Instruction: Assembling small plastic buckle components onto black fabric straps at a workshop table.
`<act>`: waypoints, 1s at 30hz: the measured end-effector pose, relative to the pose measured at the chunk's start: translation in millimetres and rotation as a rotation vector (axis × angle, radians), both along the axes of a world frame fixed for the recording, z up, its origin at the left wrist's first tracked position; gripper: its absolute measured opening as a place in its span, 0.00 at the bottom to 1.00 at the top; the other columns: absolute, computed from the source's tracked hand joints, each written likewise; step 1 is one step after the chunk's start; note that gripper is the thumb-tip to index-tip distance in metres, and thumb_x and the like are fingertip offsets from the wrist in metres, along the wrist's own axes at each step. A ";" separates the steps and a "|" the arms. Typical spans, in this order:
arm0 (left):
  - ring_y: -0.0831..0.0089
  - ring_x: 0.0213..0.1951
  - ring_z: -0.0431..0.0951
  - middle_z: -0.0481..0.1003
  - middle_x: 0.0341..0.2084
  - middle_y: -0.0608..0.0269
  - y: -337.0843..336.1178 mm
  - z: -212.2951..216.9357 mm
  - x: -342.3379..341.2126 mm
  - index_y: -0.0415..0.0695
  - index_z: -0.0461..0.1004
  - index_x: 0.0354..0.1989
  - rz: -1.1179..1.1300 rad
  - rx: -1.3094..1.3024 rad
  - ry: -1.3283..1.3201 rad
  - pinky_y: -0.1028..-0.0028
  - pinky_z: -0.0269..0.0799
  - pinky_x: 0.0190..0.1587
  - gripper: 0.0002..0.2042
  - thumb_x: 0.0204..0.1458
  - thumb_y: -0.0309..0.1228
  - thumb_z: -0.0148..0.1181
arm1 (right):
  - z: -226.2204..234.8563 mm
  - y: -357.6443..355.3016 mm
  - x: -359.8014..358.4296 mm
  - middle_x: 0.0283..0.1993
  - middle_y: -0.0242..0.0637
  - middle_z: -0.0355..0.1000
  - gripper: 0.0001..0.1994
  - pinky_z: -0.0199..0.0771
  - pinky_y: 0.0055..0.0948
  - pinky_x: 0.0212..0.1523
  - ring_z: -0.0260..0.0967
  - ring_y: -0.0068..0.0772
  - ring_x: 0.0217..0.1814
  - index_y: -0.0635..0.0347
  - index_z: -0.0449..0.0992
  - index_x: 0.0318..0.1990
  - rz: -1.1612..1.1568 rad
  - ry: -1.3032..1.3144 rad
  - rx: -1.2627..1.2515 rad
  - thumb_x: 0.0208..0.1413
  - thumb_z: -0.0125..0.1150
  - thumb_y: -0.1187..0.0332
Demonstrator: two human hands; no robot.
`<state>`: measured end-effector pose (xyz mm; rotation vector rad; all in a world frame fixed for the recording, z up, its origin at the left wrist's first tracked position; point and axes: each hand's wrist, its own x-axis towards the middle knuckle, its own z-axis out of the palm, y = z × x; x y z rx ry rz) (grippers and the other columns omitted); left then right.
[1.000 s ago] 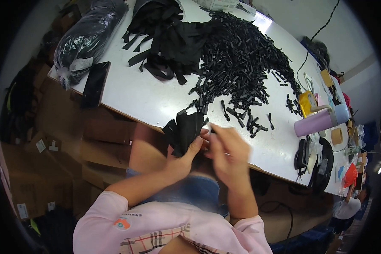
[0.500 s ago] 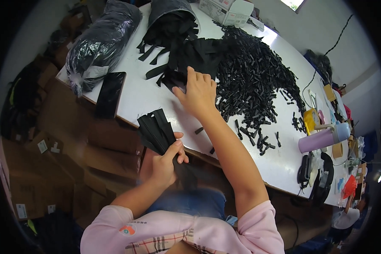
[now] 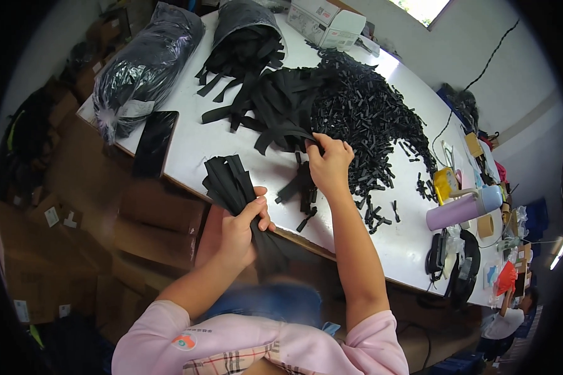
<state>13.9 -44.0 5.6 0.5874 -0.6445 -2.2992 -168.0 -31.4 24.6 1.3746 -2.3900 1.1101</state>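
Head view shows the left hand (image 3: 241,234), its grip wrapped around a bundle of black strips (image 3: 227,184), near the edge of the white surface (image 3: 394,253). The right hand (image 3: 329,165) pinches a black strip (image 3: 286,134) at the strip heap (image 3: 283,94), beside a pile of small black pieces (image 3: 372,112).

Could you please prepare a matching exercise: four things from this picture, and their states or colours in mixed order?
1. left hand
2. right hand
3. bottle
4. carton on the table

A. touches loose black strips
B. light purple, blue lid
C. mostly white
D. grips a bundle of black strips

Pairs: 1-D, 2-A, 3-B, 4-C
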 end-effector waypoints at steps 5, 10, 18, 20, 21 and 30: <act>0.81 0.16 0.62 0.65 0.18 0.68 1.1 8.5 -21.3 0.39 0.65 0.38 0.005 0.094 0.063 0.76 0.66 0.24 0.16 0.44 0.35 0.58 | 14.5 27.2 30.3 0.22 0.36 0.62 0.15 0.58 0.39 0.49 0.62 0.37 0.29 0.62 0.69 0.34 0.197 0.411 -0.225 0.31 0.55 0.77; 0.82 0.15 0.64 0.67 0.19 0.68 -15.3 26.8 -34.5 0.41 0.68 0.30 0.022 0.073 0.132 0.81 0.64 0.19 0.10 0.45 0.34 0.56 | 11.5 44.9 47.8 0.22 0.33 0.62 0.16 0.54 0.38 0.52 0.61 0.32 0.26 0.63 0.70 0.35 0.284 0.549 -0.185 0.30 0.55 0.74; 0.83 0.16 0.62 0.66 0.19 0.69 -24.2 34.7 -39.3 0.42 0.68 0.31 0.207 -0.064 0.063 0.83 0.61 0.21 0.07 0.47 0.31 0.54 | 4.2 52.3 36.8 0.24 0.34 0.63 0.18 0.56 0.39 0.51 0.61 0.33 0.27 0.63 0.69 0.36 0.271 0.538 -0.143 0.28 0.55 0.76; 0.83 0.18 0.61 0.66 0.21 0.68 -35.6 41.0 -34.8 0.42 0.68 0.30 0.264 -0.085 0.111 0.82 0.61 0.23 0.08 0.48 0.34 0.52 | 2.7 54.8 28.3 0.24 0.36 0.64 0.19 0.59 0.38 0.48 0.62 0.36 0.28 0.63 0.69 0.35 0.250 0.520 -0.154 0.27 0.54 0.78; 0.83 0.19 0.62 0.66 0.21 0.68 -41.5 42.4 -32.2 0.42 0.68 0.29 0.289 -0.078 0.116 0.82 0.62 0.24 0.08 0.48 0.35 0.52 | 0.6 55.7 22.6 0.25 0.38 0.64 0.19 0.60 0.36 0.46 0.62 0.37 0.29 0.63 0.69 0.35 0.201 0.489 -0.158 0.27 0.54 0.79; 0.69 0.32 0.71 0.72 0.27 0.55 -48.2 36.3 -38.3 0.39 0.69 0.27 0.245 -0.195 0.111 0.73 0.66 0.39 0.09 0.49 0.33 0.49 | 33.1 54.4 1.6 0.24 0.40 0.69 0.07 0.65 0.20 0.27 0.65 0.24 0.24 0.70 0.70 0.34 -0.069 -0.061 -0.624 0.45 0.54 0.77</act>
